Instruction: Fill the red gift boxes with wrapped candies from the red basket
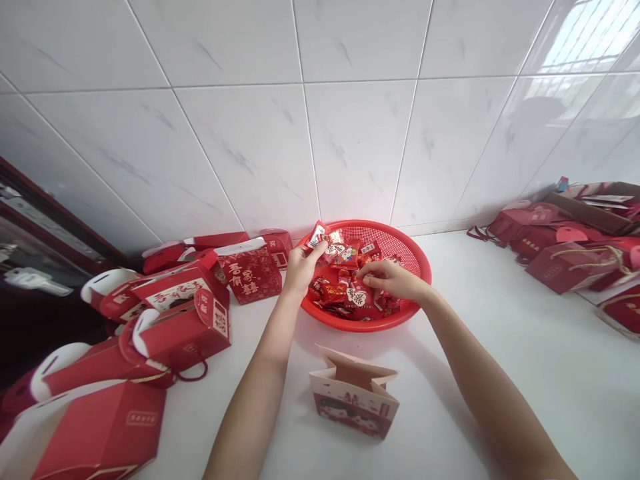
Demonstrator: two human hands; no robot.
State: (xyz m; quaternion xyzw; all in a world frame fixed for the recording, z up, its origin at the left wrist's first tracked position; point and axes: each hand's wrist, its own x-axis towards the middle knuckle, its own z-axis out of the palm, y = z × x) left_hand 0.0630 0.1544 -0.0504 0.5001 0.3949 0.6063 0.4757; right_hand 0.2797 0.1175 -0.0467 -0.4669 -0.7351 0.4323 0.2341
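A red plastic basket [423, 263] stands against the tiled wall, with many red-wrapped candies [363, 301] inside. My left hand [303, 265] is at the basket's left rim, its fingers closed on wrapped candies [319, 235] with white and red wrappers. Over the right half of the pile is my right hand [393, 280], its fingertips down among the candies; whether they grip one is hidden. In front of the basket, between my forearms, a small paper gift box [353, 397] stands upright with its top open, printed with red and white figures.
Several red gift boxes [185, 327] crowd the left side of the white counter [480, 333]. More red boxes [560, 260] and a brown carton [575, 203] sit at the right. White tiles [240, 147] rise behind. A dark frame with keys [37, 281] is at far left.
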